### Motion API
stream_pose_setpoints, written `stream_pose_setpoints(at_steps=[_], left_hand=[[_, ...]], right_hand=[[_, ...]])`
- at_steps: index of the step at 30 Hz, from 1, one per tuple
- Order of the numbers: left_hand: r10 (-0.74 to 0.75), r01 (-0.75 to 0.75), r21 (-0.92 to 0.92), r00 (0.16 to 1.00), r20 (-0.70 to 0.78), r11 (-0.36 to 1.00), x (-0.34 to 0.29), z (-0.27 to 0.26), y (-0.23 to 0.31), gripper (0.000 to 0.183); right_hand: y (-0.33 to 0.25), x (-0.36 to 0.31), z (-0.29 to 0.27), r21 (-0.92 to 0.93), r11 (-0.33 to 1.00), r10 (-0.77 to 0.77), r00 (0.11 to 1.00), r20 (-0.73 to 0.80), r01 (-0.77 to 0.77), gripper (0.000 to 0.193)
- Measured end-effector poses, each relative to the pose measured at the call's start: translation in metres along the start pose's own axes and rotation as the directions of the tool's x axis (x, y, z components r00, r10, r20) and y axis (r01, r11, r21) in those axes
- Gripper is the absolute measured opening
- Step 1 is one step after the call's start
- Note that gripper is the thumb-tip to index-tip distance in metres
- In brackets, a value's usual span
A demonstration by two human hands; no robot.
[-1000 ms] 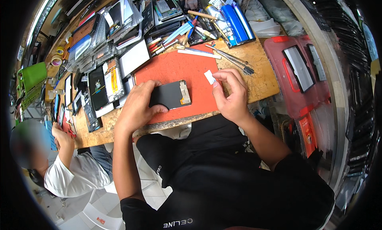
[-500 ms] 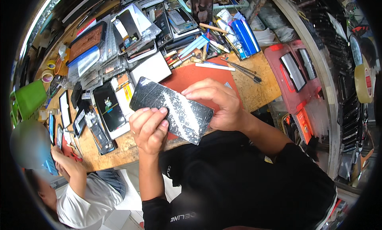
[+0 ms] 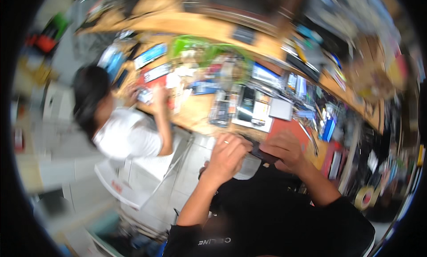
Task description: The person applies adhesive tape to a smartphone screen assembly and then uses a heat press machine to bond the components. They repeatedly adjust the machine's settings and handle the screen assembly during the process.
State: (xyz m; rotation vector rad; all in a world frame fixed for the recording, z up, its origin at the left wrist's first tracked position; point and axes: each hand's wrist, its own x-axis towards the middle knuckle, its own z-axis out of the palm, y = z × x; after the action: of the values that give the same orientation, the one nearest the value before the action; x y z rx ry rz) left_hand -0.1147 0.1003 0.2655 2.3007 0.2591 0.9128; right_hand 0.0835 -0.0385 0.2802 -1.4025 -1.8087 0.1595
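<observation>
A dark, phone-shaped slab (image 3: pixel 263 155) is held between my two hands just off the near edge of the workbench. My left hand (image 3: pixel 229 154) closes its fingers on the slab's left end, a ring on one finger. At the other end my right hand (image 3: pixel 287 151) pinches it between fingers and thumb. The view is smeared by motion, so the slab's face is hard to make out. Beyond my hands, a red-brown mat (image 3: pixel 279 126) and a white, flat square thing (image 3: pixel 280 109) lie on the bench.
To the left, a person (image 3: pixel 126 132) in a white top works at the bench (image 3: pixel 195 108). Phones and parts (image 3: pixel 247 101) crowd the middle. A white chair (image 3: pixel 120 186) stands behind that person. A tape roll (image 3: pixel 365 197) sits at the right.
My view has swung left, bringing the co-worker and more of the bench into sight. The slab stays in both hands but is tilted, its bright scratched face no longer plain.
</observation>
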Motion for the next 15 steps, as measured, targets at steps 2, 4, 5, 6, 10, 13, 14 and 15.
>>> stream_pose_setpoints(at_steps=[2,4,5,6,10,13,14,15], left_hand=[[-0.159,0.158,-0.02,0.986,-0.051,0.987,-0.039,-0.057,0.034,0.016],[-0.322,0.343,0.093,0.928,-0.188,0.935,-0.092,-0.11,0.056,0.019],[-0.42,0.457,0.12,0.874,-0.244,0.881,-0.127,-0.134,0.07,0.02],[-0.495,0.559,0.155,0.809,-0.318,0.815,-0.164,-0.159,0.082,0.026],[-0.773,0.396,-0.668,0.232,-0.591,0.63,-0.283,-0.213,0.136,0.036],[-0.768,0.016,-0.77,0.094,-0.634,0.638,-0.328,-0.231,0.156,0.043],[-0.76,-0.066,-0.76,0.042,-0.649,0.646,-0.335,-0.234,0.156,0.044],[-0.76,-0.154,-0.751,0.008,-0.65,0.642,-0.342,-0.241,0.154,0.045]], right_hand=[[-0.047,0.03,0.025,0.23,0.971,0.039,0.993,0.113,-0.064,0.028],[-0.093,0.056,0.057,0.388,0.903,0.099,0.968,0.231,-0.185,0.014],[-0.119,0.067,0.078,0.437,0.856,0.144,0.938,0.314,-0.278,0.011],[-0.143,0.076,0.099,0.468,0.801,0.185,0.898,0.399,-0.373,0.013],[-0.238,0.108,0.191,0.532,0.604,0.193,0.757,0.625,-0.593,0.026],[-0.302,0.122,0.253,0.487,0.425,0.146,0.588,0.795,-0.763,0.021],[-0.319,0.126,0.27,0.548,0.335,0.085,0.603,0.793,-0.767,0.02],[-0.334,0.129,0.285,0.533,0.269,0.074,0.569,0.819,-0.802,0.019]])
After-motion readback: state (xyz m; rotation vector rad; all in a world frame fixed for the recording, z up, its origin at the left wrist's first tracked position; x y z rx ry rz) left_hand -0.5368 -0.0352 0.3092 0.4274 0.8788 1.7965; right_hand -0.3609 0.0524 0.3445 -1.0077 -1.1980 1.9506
